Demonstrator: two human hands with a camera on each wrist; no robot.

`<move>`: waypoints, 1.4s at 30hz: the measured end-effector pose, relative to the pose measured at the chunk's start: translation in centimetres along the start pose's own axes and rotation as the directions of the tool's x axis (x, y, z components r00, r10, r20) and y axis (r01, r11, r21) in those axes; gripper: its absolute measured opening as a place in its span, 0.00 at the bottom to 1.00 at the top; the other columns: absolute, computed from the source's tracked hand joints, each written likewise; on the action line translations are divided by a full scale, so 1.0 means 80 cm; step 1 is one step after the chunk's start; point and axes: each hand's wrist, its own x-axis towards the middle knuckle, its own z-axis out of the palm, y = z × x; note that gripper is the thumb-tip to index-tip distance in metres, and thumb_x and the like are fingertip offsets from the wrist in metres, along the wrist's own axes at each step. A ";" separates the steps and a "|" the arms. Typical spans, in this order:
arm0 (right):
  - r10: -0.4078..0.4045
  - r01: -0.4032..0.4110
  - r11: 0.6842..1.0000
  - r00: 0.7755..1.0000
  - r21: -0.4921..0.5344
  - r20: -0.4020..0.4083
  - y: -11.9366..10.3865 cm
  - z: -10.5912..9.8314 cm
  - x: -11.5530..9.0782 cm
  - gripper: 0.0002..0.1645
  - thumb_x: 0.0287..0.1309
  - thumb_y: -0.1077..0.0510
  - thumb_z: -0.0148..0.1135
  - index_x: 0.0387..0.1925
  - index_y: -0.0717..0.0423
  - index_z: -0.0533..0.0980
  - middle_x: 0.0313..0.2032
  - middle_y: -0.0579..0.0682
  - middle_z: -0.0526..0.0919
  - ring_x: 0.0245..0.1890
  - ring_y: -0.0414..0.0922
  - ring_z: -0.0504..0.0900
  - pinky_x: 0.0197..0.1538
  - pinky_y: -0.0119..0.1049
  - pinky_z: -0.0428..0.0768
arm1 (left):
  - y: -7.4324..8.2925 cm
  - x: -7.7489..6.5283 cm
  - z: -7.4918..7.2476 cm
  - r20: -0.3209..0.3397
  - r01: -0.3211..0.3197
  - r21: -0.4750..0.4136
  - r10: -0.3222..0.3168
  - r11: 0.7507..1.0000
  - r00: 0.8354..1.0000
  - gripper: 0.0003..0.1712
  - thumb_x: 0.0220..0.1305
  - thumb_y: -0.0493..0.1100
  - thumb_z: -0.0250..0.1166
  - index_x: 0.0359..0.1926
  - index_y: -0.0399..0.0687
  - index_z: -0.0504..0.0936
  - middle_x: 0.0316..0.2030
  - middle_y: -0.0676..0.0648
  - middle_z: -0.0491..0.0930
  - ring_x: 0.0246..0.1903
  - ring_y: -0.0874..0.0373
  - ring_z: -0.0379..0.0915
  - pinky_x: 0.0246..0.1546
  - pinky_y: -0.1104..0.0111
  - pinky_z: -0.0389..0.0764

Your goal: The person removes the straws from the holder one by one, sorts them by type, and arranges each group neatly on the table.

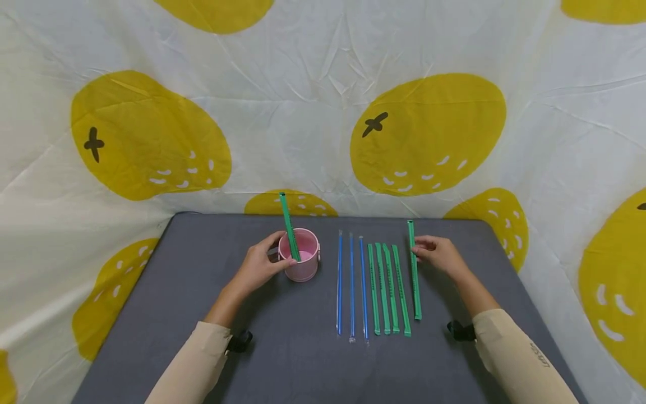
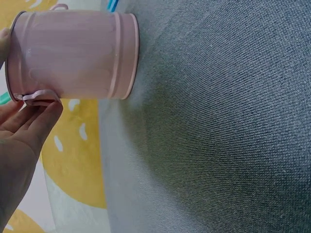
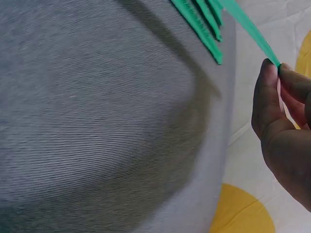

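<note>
A small pink bucket (image 1: 303,271) stands on the grey table, with one green paper-wrapped straw (image 1: 286,216) leaning up out of it. My left hand (image 1: 258,266) grips the bucket at its left side; in the left wrist view the fingers (image 2: 46,119) are at the side handle and the thumb is up by the rim. Over on the right, my right hand (image 1: 438,253) pinches another green wrapped straw (image 1: 415,286) between thumb and fingertips. The right wrist view shows that straw (image 3: 252,31) raised off the table, its shadow falling below.
Between the hands lies a row of straws: three blue ones in clear wrap (image 1: 351,286), then several green wrapped ones (image 1: 382,289). The dark grey table (image 1: 303,359) ends at the back against a white curtain (image 1: 292,134) printed with yellow fruit.
</note>
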 end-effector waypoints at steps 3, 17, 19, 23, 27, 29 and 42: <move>0.011 -0.012 1.000 0.999 0.019 0.036 0.009 0.004 -0.002 0.29 0.73 0.57 0.62 0.67 0.73 0.71 0.49 0.67 0.86 0.39 0.50 0.90 0.48 0.43 0.90 | -0.001 0.000 0.001 -0.001 0.001 0.004 -0.001 1.000 1.000 0.42 0.57 0.47 0.80 0.70 0.45 0.73 0.63 0.40 0.79 0.63 0.38 0.77 0.58 0.50 0.84; 0.123 -0.132 0.982 0.990 0.138 0.071 0.034 0.031 -0.006 0.22 0.70 0.65 0.63 0.60 0.75 0.73 0.42 0.65 0.87 0.33 0.44 0.88 0.36 0.37 0.91 | 0.002 0.000 0.001 -0.002 -0.008 0.020 0.008 1.000 1.000 0.43 0.56 0.47 0.80 0.70 0.43 0.73 0.63 0.38 0.79 0.63 0.37 0.78 0.58 0.49 0.84; 0.125 -0.133 0.983 0.990 0.130 0.071 0.035 0.034 -0.006 0.22 0.70 0.66 0.63 0.60 0.75 0.73 0.42 0.65 0.86 0.33 0.44 0.88 0.36 0.36 0.91 | 0.003 0.000 0.001 -0.002 -0.006 0.013 0.006 1.000 1.000 0.43 0.56 0.46 0.80 0.70 0.43 0.73 0.63 0.38 0.79 0.63 0.36 0.77 0.58 0.48 0.84; 0.135 -0.142 0.982 0.989 0.121 0.067 0.035 0.037 -0.006 0.21 0.69 0.67 0.63 0.58 0.75 0.74 0.41 0.65 0.87 0.32 0.43 0.88 0.34 0.35 0.90 | 0.002 0.001 0.002 0.000 0.000 0.012 0.000 1.000 1.000 0.43 0.56 0.46 0.80 0.71 0.43 0.73 0.64 0.38 0.78 0.63 0.36 0.77 0.58 0.48 0.84; 0.139 -0.148 0.981 0.987 0.128 0.077 0.034 0.038 -0.004 0.20 0.68 0.68 0.63 0.58 0.76 0.74 0.40 0.64 0.87 0.30 0.43 0.88 0.34 0.35 0.90 | 0.001 0.001 0.003 -0.006 0.005 0.011 -0.005 1.000 1.000 0.43 0.56 0.45 0.80 0.70 0.42 0.73 0.64 0.38 0.78 0.63 0.36 0.77 0.58 0.49 0.84; 0.138 -0.147 0.981 0.987 0.127 0.077 0.033 0.039 -0.004 0.20 0.68 0.68 0.63 0.58 0.76 0.74 0.39 0.64 0.88 0.30 0.43 0.88 0.34 0.36 0.90 | 0.000 0.002 0.003 -0.006 0.000 0.011 0.000 1.000 1.000 0.43 0.56 0.45 0.80 0.70 0.42 0.73 0.64 0.38 0.78 0.63 0.36 0.77 0.58 0.50 0.84; 0.129 -0.132 0.991 0.989 0.035 0.067 0.018 0.043 -0.004 0.16 0.67 0.68 0.64 0.53 0.73 0.77 0.34 0.59 0.88 0.26 0.43 0.87 0.30 0.38 0.90 | -0.003 0.002 0.003 -0.001 -0.002 0.016 0.002 1.000 1.000 0.42 0.56 0.46 0.81 0.69 0.44 0.74 0.62 0.39 0.79 0.62 0.37 0.78 0.58 0.52 0.84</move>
